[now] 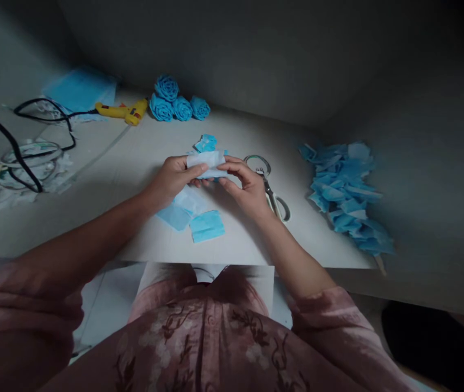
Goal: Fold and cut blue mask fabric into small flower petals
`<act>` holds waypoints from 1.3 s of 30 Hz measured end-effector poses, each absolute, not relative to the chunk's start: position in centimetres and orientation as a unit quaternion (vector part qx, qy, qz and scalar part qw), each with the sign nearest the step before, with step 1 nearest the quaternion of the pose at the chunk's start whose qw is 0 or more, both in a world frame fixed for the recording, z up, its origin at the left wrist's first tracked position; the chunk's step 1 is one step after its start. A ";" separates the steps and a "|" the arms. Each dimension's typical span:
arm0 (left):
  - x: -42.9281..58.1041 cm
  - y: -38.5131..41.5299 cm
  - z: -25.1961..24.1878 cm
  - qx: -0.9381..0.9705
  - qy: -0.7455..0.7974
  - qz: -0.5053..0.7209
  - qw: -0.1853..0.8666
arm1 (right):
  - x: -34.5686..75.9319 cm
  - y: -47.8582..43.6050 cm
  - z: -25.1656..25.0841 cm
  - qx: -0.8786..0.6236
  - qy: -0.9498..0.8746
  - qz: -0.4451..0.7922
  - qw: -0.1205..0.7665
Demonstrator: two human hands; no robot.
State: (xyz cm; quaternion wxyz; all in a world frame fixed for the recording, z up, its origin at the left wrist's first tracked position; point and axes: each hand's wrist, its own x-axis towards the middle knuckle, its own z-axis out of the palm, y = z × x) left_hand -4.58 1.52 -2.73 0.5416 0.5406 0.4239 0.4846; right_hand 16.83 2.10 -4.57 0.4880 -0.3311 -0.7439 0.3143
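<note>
Both my hands hold a folded piece of pale blue crepe paper (207, 161) above the middle of the white table (142, 163). My left hand (173, 178) pinches its left end with thumb and fingers closed. My right hand (245, 185) grips its right end, fingers curled round it. Under my hands lie two more blue paper pieces (207, 226), and a small blue scrap (205, 143) sits just behind the held piece.
Scissors (271, 190) lie right beside my right hand. Three blue paper roses (177, 102) and a yellow glue gun (123, 112) with a black cord (44, 136) sit at the back. A heap of cut blue paper (348, 196) covers the table's right end. White scraps lie far left.
</note>
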 end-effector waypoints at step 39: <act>-4.1 1.2 -2.2 0.599 0.411 0.488 0.484 | 16.1 2.7 -5.5 -0.361 -0.647 0.514 0.432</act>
